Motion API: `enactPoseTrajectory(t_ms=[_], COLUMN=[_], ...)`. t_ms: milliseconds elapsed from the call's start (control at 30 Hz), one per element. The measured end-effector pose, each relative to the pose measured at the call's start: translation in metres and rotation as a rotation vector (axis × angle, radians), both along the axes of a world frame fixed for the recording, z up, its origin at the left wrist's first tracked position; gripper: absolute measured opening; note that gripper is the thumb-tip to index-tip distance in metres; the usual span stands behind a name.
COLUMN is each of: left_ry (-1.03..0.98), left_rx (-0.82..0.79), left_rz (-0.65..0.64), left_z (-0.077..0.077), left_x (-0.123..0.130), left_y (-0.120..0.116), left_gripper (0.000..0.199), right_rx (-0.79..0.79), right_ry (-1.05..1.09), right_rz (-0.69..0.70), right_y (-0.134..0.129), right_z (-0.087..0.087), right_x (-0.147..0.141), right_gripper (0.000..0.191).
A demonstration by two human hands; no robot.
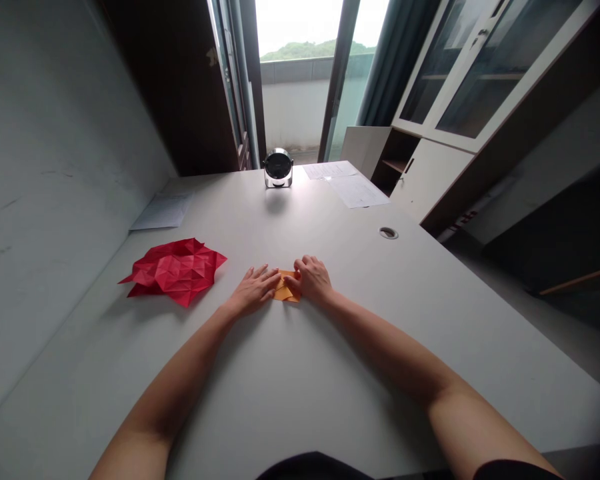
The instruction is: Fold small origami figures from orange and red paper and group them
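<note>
A small folded piece of orange paper (287, 293) lies on the white table between my hands. My left hand (254, 291) rests flat with its fingers stretched out, the fingertips on the paper's left edge. On the other side, my right hand (314, 277) has its fingers bent and pinches the right part of the paper between thumb and fingers. Those fingers hide part of the paper's upper right. To the left sits a larger sheet of creased red paper (177, 269), standing up in folds, apart from both hands.
A round black device on a silver stand (279, 165) stands at the table's far end. Printed sheets (357, 191) lie at the far right, and more papers (163, 211) by the left wall. A cable hole (389, 233) is set in the tabletop (300, 393).
</note>
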State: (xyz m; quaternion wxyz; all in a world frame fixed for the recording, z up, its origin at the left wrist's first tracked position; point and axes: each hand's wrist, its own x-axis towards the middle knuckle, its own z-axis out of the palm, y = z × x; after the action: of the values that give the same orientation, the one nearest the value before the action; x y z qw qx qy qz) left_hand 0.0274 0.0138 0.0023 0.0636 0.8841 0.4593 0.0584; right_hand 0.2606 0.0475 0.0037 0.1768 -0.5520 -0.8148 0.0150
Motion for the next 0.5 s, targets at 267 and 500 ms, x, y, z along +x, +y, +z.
enactPoseTrajectory(t_ms=[267, 500], left_ry=[-0.005, -0.086], left_rx=[-0.02, -0.005], left_rz=[0.052, 0.04], left_z=[-0.001, -0.006], left_x=[0.0, -0.001], left_y=[0.001, 0.003], left_gripper=[0.05, 0.05], right_rx=[-0.027, -0.019], right_ry=[-0.006, 0.006], right_rz=[-0.052, -0.142], right_y=[0.006, 0.019], right_z=[0.001, -0.002], right_x=[0.006, 0.021], right_gripper=[0.032, 0.025])
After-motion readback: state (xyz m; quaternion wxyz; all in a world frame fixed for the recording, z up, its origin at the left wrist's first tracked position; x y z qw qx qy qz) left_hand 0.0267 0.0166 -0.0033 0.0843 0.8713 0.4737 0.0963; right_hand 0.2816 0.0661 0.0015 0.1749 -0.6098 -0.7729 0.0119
